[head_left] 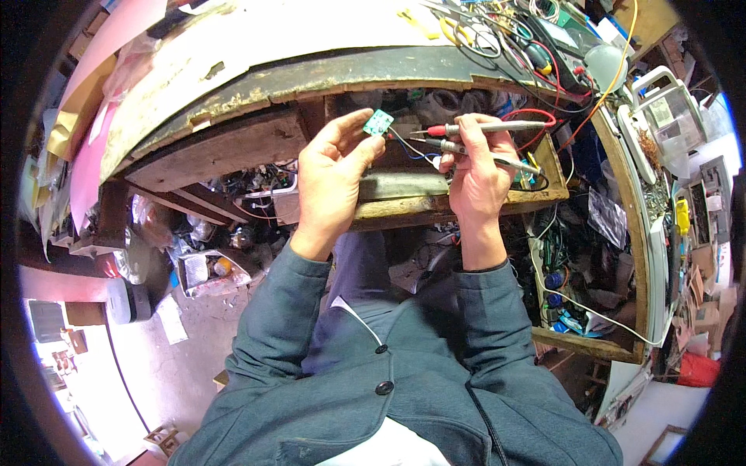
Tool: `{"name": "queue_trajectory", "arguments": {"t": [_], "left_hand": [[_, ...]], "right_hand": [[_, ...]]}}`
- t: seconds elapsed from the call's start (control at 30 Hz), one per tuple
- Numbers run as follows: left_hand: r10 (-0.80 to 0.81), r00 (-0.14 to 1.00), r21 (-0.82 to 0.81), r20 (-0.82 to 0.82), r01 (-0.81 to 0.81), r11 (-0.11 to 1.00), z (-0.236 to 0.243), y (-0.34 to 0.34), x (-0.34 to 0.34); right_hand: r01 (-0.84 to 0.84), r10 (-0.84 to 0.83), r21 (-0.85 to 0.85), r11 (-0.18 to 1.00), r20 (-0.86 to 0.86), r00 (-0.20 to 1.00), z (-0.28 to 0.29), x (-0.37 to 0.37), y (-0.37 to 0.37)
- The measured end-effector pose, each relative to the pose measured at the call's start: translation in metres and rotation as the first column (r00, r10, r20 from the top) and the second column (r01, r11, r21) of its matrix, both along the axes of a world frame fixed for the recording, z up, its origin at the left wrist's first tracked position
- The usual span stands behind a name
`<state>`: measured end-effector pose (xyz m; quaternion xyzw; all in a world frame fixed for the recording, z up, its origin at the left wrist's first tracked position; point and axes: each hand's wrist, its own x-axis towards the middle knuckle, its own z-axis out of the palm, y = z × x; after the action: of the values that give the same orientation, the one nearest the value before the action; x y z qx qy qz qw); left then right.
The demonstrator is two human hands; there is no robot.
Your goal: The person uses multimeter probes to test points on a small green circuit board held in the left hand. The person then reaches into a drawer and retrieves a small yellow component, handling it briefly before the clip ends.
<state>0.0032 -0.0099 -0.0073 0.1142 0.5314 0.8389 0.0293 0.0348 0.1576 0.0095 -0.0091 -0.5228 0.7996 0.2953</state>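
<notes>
Between the thumb and fingers of my left hand (332, 172) is a small green circuit board (378, 123), raised over an open drawer. Thin wires (408, 144) run from the board toward my right hand. My right hand (480, 167) grips two multimeter probes together, one with a red collar (497, 126) and one dark and grey (497, 158). Their metal tips point left at the board and stand a little apart from it. A red lead loops off the far end of the upper probe. Where the thin wires end is hard to see near my right fingers.
Ahead lies a worn wooden workbench (303, 74) with a pale sheet on top. Tangled cables and a meter (561, 35) crowd its far right. The pulled-out wooden drawer (466, 203) is under my hands. A wooden-framed bin of cables (575, 295) stands right; a box of parts (214, 272) sits left on the floor.
</notes>
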Motion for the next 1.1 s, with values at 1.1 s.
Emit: {"name": "queue_trajectory", "arguments": {"t": [1.1], "left_hand": [[-0.031, 0.998, -0.189, -0.059, 0.020, 0.982, 0.0037, -0.0023, 0.0049]], "right_hand": [[-0.031, 0.030, 0.031, 0.999, 0.034, 0.999, 0.0026, 0.0014, -0.0022]]}}
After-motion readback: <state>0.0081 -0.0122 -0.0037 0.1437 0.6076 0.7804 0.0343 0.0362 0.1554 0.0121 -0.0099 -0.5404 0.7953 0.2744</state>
